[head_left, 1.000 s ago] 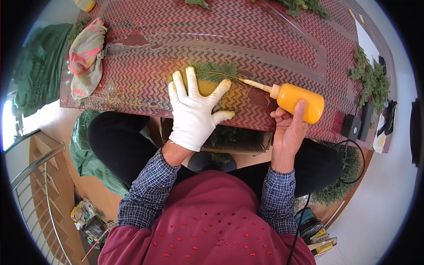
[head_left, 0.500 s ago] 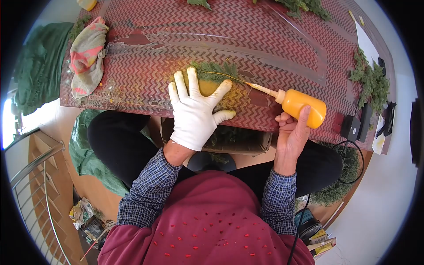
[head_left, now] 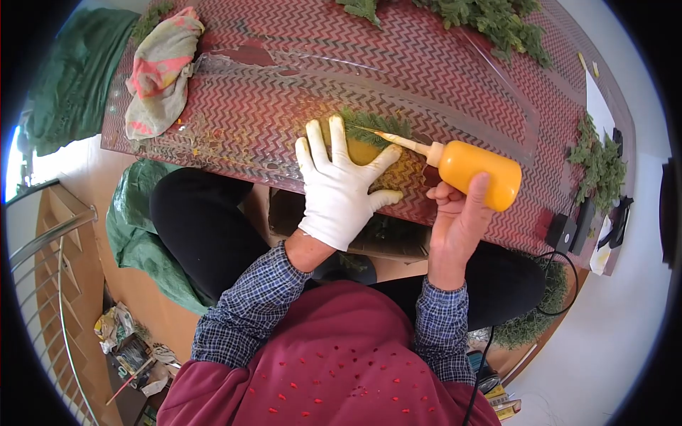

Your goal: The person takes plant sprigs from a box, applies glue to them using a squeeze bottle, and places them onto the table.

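My left hand [head_left: 338, 190], in a white glove with yellow-stained fingertips, lies with its fingers spread at the table's near edge. A yellow patch [head_left: 361, 151] shows between its fingers. Just above it, a green sprig [head_left: 383, 126] lies flat on the patterned table [head_left: 284, 92]. My bare right hand [head_left: 458, 216] is wrapped round an orange squeeze bottle [head_left: 482, 172], its thumb along the side. The bottle's long nozzle [head_left: 405, 143] points left, with its tip over the sprig.
A grey and pink cloth [head_left: 162, 74] lies at the left of the table. Green foliage [head_left: 490, 25] is at the back, and more greenery [head_left: 598, 163] at the right beside a black box [head_left: 560, 231]. An open cardboard box [head_left: 398, 248] stands under the near edge.
The view has turned and shifted slightly. The bottle's nozzle has moved left along the sprig, over its needles. My left hand stays spread beside it.
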`<state>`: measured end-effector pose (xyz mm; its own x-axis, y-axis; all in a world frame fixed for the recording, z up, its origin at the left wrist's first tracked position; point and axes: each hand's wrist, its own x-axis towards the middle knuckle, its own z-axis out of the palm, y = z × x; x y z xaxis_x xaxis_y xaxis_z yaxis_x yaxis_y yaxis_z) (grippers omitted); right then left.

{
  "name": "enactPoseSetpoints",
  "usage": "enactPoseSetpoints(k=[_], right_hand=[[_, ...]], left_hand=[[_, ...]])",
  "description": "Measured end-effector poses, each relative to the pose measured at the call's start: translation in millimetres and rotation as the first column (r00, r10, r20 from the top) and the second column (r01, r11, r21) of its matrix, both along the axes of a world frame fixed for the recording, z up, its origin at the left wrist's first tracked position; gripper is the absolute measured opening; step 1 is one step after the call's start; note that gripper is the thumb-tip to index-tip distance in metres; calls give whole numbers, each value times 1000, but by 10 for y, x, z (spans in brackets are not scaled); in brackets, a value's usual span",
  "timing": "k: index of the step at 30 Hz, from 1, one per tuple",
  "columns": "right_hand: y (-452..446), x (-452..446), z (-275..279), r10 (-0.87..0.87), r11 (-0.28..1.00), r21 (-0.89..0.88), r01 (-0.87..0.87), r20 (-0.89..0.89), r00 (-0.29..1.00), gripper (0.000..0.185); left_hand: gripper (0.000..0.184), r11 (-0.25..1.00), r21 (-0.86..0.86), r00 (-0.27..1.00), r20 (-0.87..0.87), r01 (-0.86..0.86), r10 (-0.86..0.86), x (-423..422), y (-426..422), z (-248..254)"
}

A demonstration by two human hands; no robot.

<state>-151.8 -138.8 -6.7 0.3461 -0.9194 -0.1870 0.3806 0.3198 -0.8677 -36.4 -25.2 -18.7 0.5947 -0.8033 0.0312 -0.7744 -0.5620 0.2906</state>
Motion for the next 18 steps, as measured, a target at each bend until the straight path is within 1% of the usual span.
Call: enactPoseSetpoints(k=[2,4,8,13,17,18], right_hand=[[30,54,-25,10,999,33,-9,-6,1000,32],[45,85,-54,22,1000,4,-22,-57,998,36],[64,99,-71,17,1000,2,-17,-58,998,36],[48,1,-103,8,999,-30,-11,-107,994,36],[-5,-95,-50,-34,999,-23,32,-74,997,32],[-36,-141,-23,-19,999,32,20,-41,999,34]], left_hand=[[65,1000,-11,1000,-10,-12,12,2,-5,7],[64,1000,-15,1000,-9,-16,16,0,-6,3],[64,1000,-2,1000,-10,-14,14,2,-6,1],[64,1000,-14,1000,-12,-12,12,6,-9,-2],[65,1000,-22,1000,-3,-8,8,-2,-8,-12],[65,1000,-22,1000,1,-5,5,-2,-9,-16]])
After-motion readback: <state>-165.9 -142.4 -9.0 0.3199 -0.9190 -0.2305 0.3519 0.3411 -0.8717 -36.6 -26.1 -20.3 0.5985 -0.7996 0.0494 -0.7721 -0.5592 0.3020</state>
